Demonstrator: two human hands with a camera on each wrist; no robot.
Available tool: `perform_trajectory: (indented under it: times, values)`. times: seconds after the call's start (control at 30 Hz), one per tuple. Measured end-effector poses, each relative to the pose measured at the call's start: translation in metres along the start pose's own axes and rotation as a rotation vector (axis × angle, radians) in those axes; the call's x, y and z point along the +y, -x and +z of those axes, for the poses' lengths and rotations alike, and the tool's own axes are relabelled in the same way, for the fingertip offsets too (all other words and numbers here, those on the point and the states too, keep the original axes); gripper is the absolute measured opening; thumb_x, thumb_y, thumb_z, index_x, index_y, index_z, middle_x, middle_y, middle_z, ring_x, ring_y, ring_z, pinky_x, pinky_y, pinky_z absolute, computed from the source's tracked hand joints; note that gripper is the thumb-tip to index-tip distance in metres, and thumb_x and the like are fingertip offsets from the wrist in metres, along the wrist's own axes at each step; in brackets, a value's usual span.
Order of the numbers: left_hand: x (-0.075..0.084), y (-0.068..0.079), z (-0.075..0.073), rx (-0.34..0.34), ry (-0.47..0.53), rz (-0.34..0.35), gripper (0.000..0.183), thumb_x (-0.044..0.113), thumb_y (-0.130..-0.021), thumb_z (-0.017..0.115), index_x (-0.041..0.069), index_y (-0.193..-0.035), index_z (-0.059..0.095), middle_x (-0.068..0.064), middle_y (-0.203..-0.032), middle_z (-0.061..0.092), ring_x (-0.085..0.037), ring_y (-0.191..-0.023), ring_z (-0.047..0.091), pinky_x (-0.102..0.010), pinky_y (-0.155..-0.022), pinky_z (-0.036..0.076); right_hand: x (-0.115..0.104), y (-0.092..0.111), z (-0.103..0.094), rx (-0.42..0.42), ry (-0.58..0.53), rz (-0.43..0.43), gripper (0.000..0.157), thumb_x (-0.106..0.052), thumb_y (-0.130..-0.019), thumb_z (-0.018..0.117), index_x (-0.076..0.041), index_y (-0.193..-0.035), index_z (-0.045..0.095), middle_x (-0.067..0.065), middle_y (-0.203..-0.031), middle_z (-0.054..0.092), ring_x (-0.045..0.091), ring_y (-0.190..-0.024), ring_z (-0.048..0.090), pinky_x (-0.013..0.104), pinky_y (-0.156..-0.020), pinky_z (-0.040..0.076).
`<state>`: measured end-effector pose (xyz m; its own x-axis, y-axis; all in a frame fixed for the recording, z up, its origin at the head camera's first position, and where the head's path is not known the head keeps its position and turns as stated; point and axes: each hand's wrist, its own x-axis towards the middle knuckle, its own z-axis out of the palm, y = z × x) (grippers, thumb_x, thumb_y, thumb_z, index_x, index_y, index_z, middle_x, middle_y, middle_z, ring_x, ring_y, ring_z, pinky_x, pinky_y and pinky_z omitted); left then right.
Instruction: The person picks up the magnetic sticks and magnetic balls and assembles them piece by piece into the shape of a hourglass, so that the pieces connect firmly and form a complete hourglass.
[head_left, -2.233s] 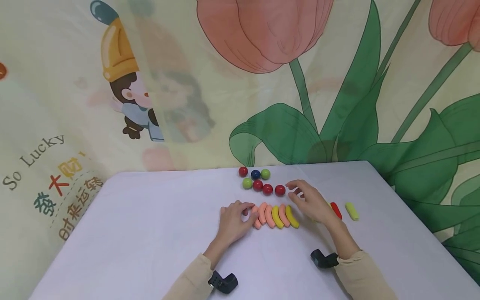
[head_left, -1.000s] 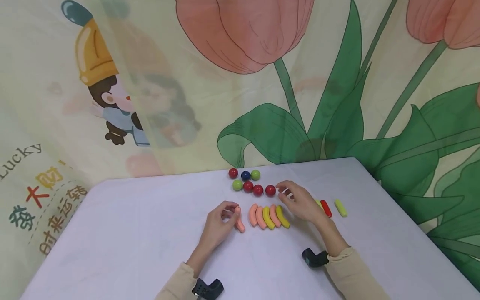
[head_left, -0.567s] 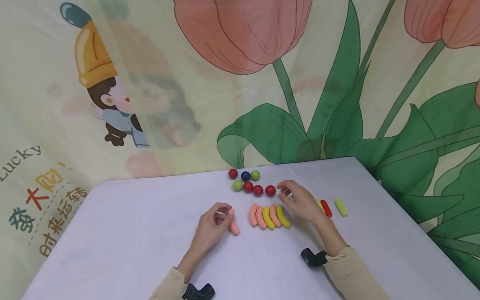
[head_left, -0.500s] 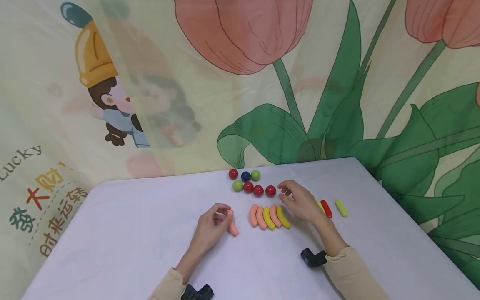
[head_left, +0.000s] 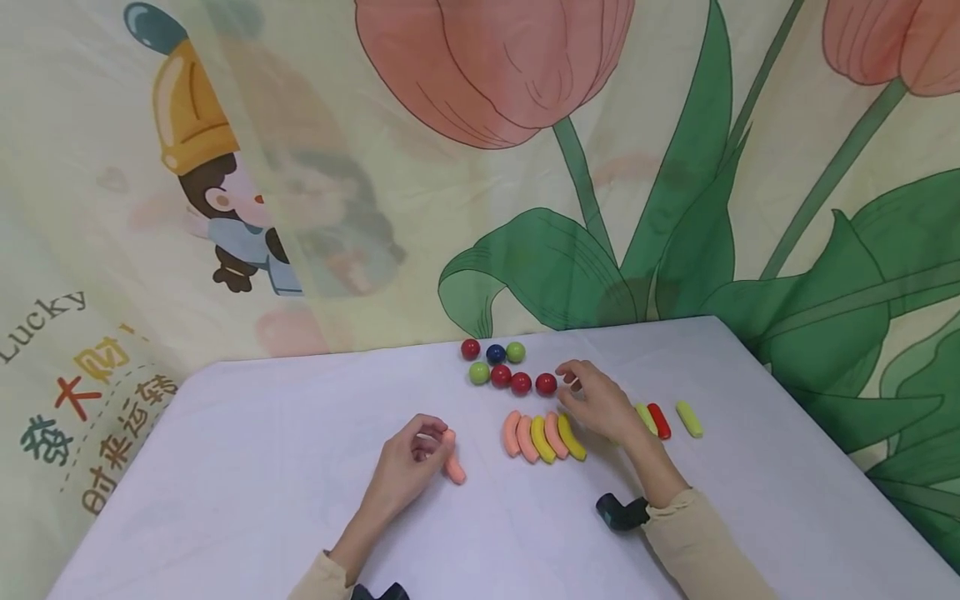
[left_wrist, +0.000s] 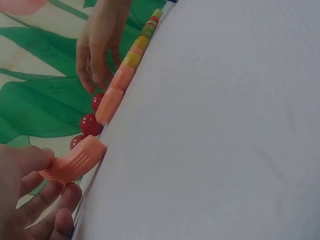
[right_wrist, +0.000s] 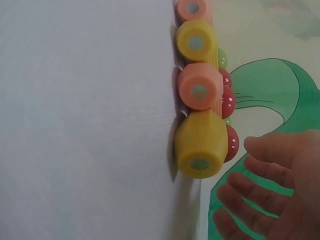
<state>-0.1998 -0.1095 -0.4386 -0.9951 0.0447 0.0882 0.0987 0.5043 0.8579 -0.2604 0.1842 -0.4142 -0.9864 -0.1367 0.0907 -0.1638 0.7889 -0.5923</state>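
Observation:
My left hand (head_left: 407, 461) pinches a pink curved stick (head_left: 453, 461) between thumb and fingertips, left of the row. In the left wrist view the faceted, grooved pink stick (left_wrist: 75, 160) leans away from the thumb, its far end at the tabletop. Several matching sticks lie side by side: pink curved sticks (head_left: 512, 433) and yellow curved sticks (head_left: 572, 437). The right wrist view shows round grey discs in their ends, as on the nearest yellow stick (right_wrist: 200, 145). My right hand (head_left: 600, 402) hovers right of the row with loosely bent fingers, holding nothing, close to a red ball (head_left: 546, 384).
Behind the row sit more red balls (head_left: 501, 377), green balls (head_left: 478, 372) and a blue ball (head_left: 496, 354). To the right lie a short red stick (head_left: 659, 422) and light green sticks (head_left: 689, 419). A printed curtain (head_left: 360, 317) hangs behind the white table (head_left: 285, 483).
My left hand has drawn the pink stick from the row's left end and carried it left and toward me. The right hand stays by the red ball. The head view has shifted slightly.

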Motion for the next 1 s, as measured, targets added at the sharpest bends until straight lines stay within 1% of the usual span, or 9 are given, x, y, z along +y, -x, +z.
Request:
perform_trajectory:
  times: [0.07, 0.27, 0.43, 0.57, 0.7, 0.83, 1.0]
  values:
    - [-0.002, 0.001, -0.003, 0.000, 0.011, -0.012, 0.016, 0.029, -0.085, 0.069, 0.025, -0.098, 0.061, 0.002, -0.095, 0.065, -0.007, -0.073, 0.061, -0.021, -0.065, 0.046, 0.000, -0.002, 0.001, -0.010, -0.010, 0.017, 0.038, -0.021, -0.089, 0.062, -0.011, -0.124, 0.053, 0.010, -0.115, 0.058, 0.026, -0.106, 0.056, 0.041, -0.083, 0.053]
    - [-0.008, 0.001, -0.009, -0.009, 0.063, -0.028, 0.019, 0.034, -0.085, 0.070, 0.024, -0.099, 0.061, 0.001, -0.098, 0.063, -0.007, -0.065, 0.062, -0.020, -0.060, 0.040, 0.002, -0.007, 0.005, -0.020, -0.010, 0.030, 0.042, -0.021, -0.088, 0.062, -0.011, -0.127, 0.052, 0.011, -0.116, 0.058, 0.027, -0.107, 0.055, 0.045, -0.087, 0.051]
    - [-0.012, 0.001, -0.011, -0.027, 0.087, -0.025, 0.022, 0.038, -0.083, 0.070, 0.025, -0.099, 0.061, 0.002, -0.094, 0.064, -0.007, -0.065, 0.062, -0.020, -0.062, 0.041, 0.001, -0.011, 0.008, -0.049, -0.018, 0.026, 0.048, -0.022, -0.089, 0.061, -0.012, -0.134, 0.048, 0.011, -0.123, 0.057, 0.028, -0.112, 0.055, 0.048, -0.092, 0.049]
    - [-0.015, 0.001, -0.011, -0.039, 0.103, -0.008, 0.021, 0.036, -0.083, 0.071, 0.026, -0.098, 0.062, 0.003, -0.089, 0.063, -0.006, -0.067, 0.060, -0.019, -0.062, 0.043, 0.000, -0.012, 0.011, -0.071, -0.027, 0.030, 0.048, -0.020, -0.089, 0.062, -0.013, -0.134, 0.049, 0.011, -0.122, 0.058, 0.027, -0.111, 0.055, 0.047, -0.092, 0.049]
    - [-0.016, 0.002, -0.012, -0.029, 0.111, 0.014, 0.020, 0.033, -0.083, 0.072, 0.024, -0.098, 0.063, 0.002, -0.088, 0.062, -0.006, -0.068, 0.057, -0.017, -0.061, 0.043, -0.001, -0.013, 0.013, -0.074, -0.049, 0.031, 0.044, -0.018, -0.088, 0.063, -0.013, -0.131, 0.051, 0.009, -0.122, 0.058, 0.026, -0.110, 0.055, 0.046, -0.093, 0.049]
    - [-0.018, 0.004, -0.012, -0.028, 0.095, 0.033, 0.021, 0.032, -0.084, 0.071, 0.023, -0.102, 0.065, 0.002, -0.089, 0.061, -0.006, -0.070, 0.057, -0.017, -0.063, 0.044, 0.000, -0.012, 0.014, -0.074, -0.066, 0.029, 0.040, -0.017, -0.089, 0.063, -0.013, -0.127, 0.053, 0.008, -0.122, 0.059, 0.024, -0.108, 0.055, 0.043, -0.092, 0.050]
    - [-0.020, 0.004, -0.011, -0.020, 0.074, 0.068, 0.023, 0.026, -0.084, 0.071, 0.023, -0.107, 0.067, 0.005, -0.090, 0.061, -0.005, -0.073, 0.058, -0.017, -0.066, 0.046, 0.000, -0.014, 0.015, -0.073, -0.077, 0.033, 0.039, -0.018, -0.089, 0.064, -0.013, -0.125, 0.053, 0.008, -0.120, 0.059, 0.024, -0.107, 0.055, 0.041, -0.092, 0.051]
